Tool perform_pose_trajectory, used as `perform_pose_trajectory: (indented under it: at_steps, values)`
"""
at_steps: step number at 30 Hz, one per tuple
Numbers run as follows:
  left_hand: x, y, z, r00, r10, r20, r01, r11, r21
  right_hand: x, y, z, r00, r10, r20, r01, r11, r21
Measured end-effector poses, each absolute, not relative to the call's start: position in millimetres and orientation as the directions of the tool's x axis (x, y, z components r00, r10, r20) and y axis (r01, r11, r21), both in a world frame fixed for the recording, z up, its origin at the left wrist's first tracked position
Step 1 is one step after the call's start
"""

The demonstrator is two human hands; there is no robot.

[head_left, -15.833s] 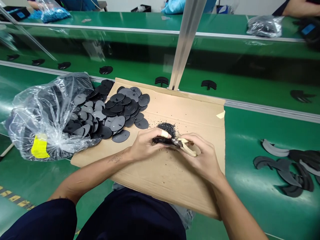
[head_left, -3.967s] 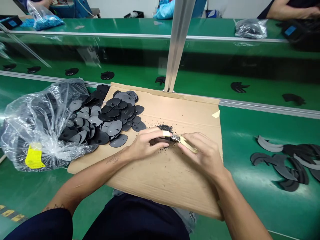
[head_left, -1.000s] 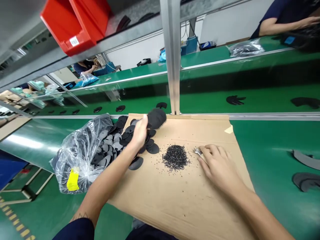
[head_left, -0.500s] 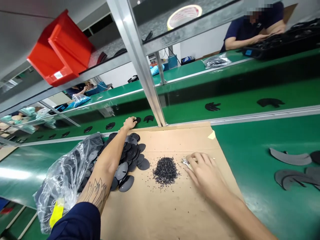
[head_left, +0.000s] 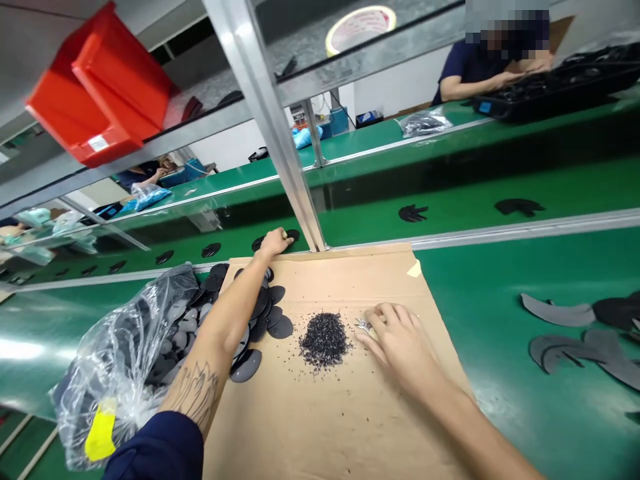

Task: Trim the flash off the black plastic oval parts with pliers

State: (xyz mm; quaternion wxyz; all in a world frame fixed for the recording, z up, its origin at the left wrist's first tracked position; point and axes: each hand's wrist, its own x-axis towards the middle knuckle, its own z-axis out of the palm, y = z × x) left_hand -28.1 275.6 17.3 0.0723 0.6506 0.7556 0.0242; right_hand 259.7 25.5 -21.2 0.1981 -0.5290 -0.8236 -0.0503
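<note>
My left hand (head_left: 276,241) reaches out over the green belt, its fingers bent down onto a flat black plastic piece (head_left: 293,235) beside the metal post. Another black piece (head_left: 258,244) lies just left of that hand. Over the cardboard, my right hand (head_left: 400,337) is closed around small nippers (head_left: 366,327), their metal jaws pointing left. Beside the jaws is a heap of tiny black plastic bits (head_left: 325,341). Under and beside my left forearm lies a pile of black oval discs (head_left: 246,366), partly hidden by the arm.
A clear plastic bag (head_left: 107,363) with discs lies at the left. Curved grey-black pieces (head_left: 557,311) rest on the green table at right. Above, the shelf holds a red bin (head_left: 117,87) and a tape roll (head_left: 360,30). Across the belt, a person works at a black tray (head_left: 545,93).
My left hand has shifted right along the belt, away from one black piece to the neighbouring one. My right hand keeps the nippers beside the heap. The view has turned slightly right.
</note>
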Motion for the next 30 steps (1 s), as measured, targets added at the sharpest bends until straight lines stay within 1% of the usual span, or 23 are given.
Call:
perform_pose_trajectory:
  at_steps: [2,5,8,10,13,15,17,19,21,23,25,27,30]
  values:
    - [-18,271,18,-0.172,0.982,-0.078,0.967,0.183,0.178,262,29,-23,-0.367,0.84,0.4,0.889,0.444,-0.117]
    - [-17,262,32,-0.2,0.979,-0.041,0.946,0.204,0.251,264,34,-22,-0.372,0.811,0.452,0.869,0.476,-0.139]
    - [-28,244,57,-0.153,0.988,0.011,0.938,0.142,0.316,263,34,-15,-0.376,0.743,0.553,0.818,0.547,-0.179]
    - [-34,223,71,-0.064,0.998,0.02,0.931,0.052,0.36,260,31,-10,-0.374,0.692,0.618,0.779,0.596,-0.196]
    - [-30,173,76,0.133,0.991,-0.018,0.885,-0.111,0.453,252,25,-3,-0.389,0.639,0.663,0.721,0.659,-0.212]
    - [-19,130,69,0.27,0.961,-0.057,0.825,-0.2,0.529,247,22,-3,-0.421,0.629,0.654,0.679,0.696,-0.233]
    - [-5,88,59,0.439,0.895,-0.076,0.719,-0.299,0.627,242,19,-5,-0.464,0.619,0.634,0.629,0.734,-0.256]
    - [6,59,52,0.53,0.843,-0.088,0.664,-0.348,0.662,240,18,-9,-0.508,0.598,0.62,0.57,0.773,-0.278]
    - [9,48,51,0.588,0.802,-0.1,0.661,-0.407,0.63,239,17,-13,-0.511,0.591,0.623,0.529,0.788,-0.314]
    - [1,56,54,0.579,0.809,-0.096,0.705,-0.439,0.557,239,16,-15,-0.463,0.626,0.628,0.521,0.765,-0.378]
    - [-16,77,57,0.478,0.877,-0.054,0.787,-0.4,0.47,240,17,-16,-0.385,0.673,0.632,0.535,0.72,-0.441]
    - [-36,101,58,0.328,0.944,0.02,0.874,-0.312,0.373,240,17,-14,-0.314,0.711,0.629,0.546,0.677,-0.493]
    - [-62,127,53,0.144,0.984,0.109,0.947,-0.169,0.275,240,17,-11,-0.219,0.776,0.591,0.52,0.605,-0.602]
